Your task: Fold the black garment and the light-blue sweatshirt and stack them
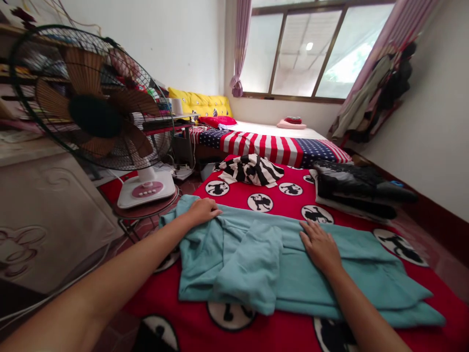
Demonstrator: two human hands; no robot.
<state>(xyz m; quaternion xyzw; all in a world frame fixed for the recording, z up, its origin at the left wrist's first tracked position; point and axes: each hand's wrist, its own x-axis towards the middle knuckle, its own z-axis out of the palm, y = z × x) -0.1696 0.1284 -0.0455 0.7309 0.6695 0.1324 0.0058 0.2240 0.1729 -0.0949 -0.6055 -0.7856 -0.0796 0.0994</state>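
A teal long-sleeved garment (252, 264) is spread sideways across the red cloth, partly folded. One sleeve-like part (252, 271) lies bent over its middle, and creases bunch up at its left end. Near the garment's upper left edge, my left hand (203, 211) rests on the fabric with its fingers stretched to the right. My right hand (322, 247) lies flat on the right half, palm down and fingers slightly apart. Whatever is under both palms is hidden.
The red cloth (194, 322) has round black-and-white figures. Beyond the garment lie a striped black-and-white garment (252, 170) and, to the right, a dark folded pile (355, 188). A fan (95, 115) stands on a stool (161, 205) at left. A bed (264, 146) is behind.
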